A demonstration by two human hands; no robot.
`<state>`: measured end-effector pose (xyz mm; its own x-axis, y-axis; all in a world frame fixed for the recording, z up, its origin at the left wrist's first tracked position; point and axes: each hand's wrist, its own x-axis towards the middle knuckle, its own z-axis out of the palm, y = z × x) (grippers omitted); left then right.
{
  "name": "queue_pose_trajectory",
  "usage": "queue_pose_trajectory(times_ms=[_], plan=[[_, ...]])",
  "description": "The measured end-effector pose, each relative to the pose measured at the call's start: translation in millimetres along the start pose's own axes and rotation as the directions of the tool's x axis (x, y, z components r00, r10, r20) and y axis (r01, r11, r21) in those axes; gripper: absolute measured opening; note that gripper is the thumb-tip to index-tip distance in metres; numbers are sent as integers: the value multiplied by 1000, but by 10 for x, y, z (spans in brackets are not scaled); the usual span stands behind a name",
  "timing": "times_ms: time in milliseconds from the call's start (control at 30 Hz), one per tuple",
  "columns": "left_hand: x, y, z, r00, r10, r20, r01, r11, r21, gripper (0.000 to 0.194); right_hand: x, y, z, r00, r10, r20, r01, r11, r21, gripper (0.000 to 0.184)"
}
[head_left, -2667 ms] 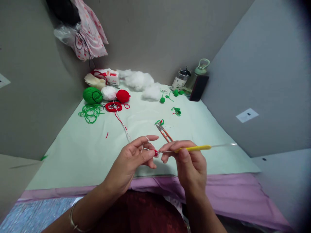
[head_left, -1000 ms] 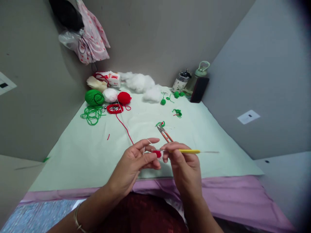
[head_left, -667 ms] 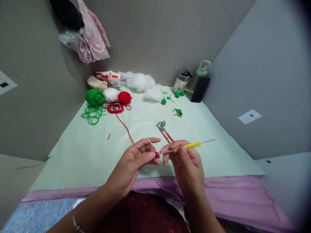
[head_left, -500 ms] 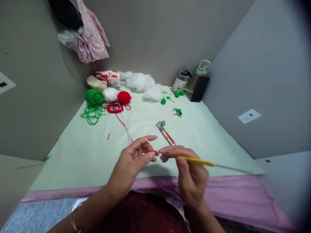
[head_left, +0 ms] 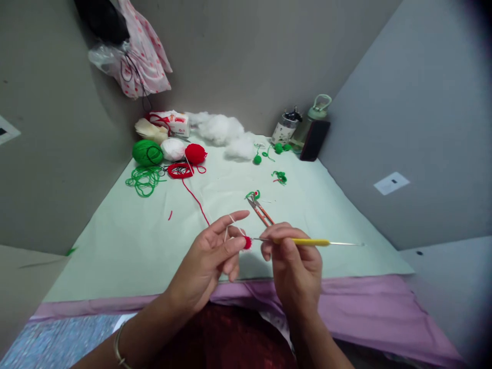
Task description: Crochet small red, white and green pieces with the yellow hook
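Observation:
Between thumb and fingers, my left hand [head_left: 209,256] pinches a small red crochet piece [head_left: 248,243] with a pale edge. White yarn [head_left: 231,219] loops over its raised index finger and runs down to the piece. My right hand [head_left: 295,266] grips a crochet hook [head_left: 311,242] by its yellow handle, the metal tip pointing left at the edge of the piece. Whether the tip sits inside a stitch is too small to tell. Just beyond my right hand lie thread snips [head_left: 261,211] with orange handles, partly covered by my fingers.
Green [head_left: 147,152], white [head_left: 173,149] and red yarn balls [head_left: 196,154] sit at the back left, near loose green yarn [head_left: 144,180]. White stuffing [head_left: 221,129] lies along the back wall. A bottle [head_left: 319,110] and a dark phone [head_left: 315,141] stand at the back right.
My right hand has shifted slightly left, and the hook has turned nearly level. The red piece now shows more fully at my left fingertips, and my left lower fingers have dropped.

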<state>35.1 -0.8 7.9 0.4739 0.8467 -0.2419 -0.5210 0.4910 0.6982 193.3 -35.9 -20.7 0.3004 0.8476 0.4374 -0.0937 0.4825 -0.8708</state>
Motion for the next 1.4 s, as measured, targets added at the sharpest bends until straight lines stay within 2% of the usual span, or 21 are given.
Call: queue_pose_trajectory(times_ms=[100,267,333,400,533,900,967,1067,1200,1300,1367,1400], plan=[[-7,-34,13,997,73,-14,-71,991,109,42,-7,33,13,998,19,56,-19,1000,-14,18],[12,-37,-75,982,185,-37,-170,952,255,42,-76,-44,-20,991,-123,60,134,963,-235,24],[14,-27,-101,977,208,-36,-191,945,266,40,-78,-84,-34,985,-160,70,172,950,-259,24],[8,-22,-103,978,209,-23,-197,947,254,38,-51,-94,-37,993,-112,45,118,979,-164,21],[-8,-24,-71,985,171,12,-168,955,245,41,35,-52,-19,995,89,37,-93,989,117,17],[-33,-38,-93,976,219,1,-210,937,278,38,28,-110,1,991,134,-18,-129,976,175,16],[-46,-63,-78,980,196,30,-197,940,280,40,13,-99,3,996,90,13,-91,989,120,16],[-49,-89,-66,986,158,54,-167,946,279,37,-13,-76,12,996,-12,86,18,997,-72,17],[-15,-115,-53,986,166,34,-169,958,232,35,-58,-52,25,977,-133,168,174,950,-261,28],[12,-136,-31,990,138,-28,-135,986,102,44,-109,-15,-2,935,-262,240,347,815,-464,36],[22,-133,-23,999,33,-23,-33,999,-10,50,-136,9,-38,880,-349,322,474,676,-564,44],[24,-123,-24,999,-34,-4,33,998,-57,52,-142,15,-56,865,-373,336,502,643,-578,45]])
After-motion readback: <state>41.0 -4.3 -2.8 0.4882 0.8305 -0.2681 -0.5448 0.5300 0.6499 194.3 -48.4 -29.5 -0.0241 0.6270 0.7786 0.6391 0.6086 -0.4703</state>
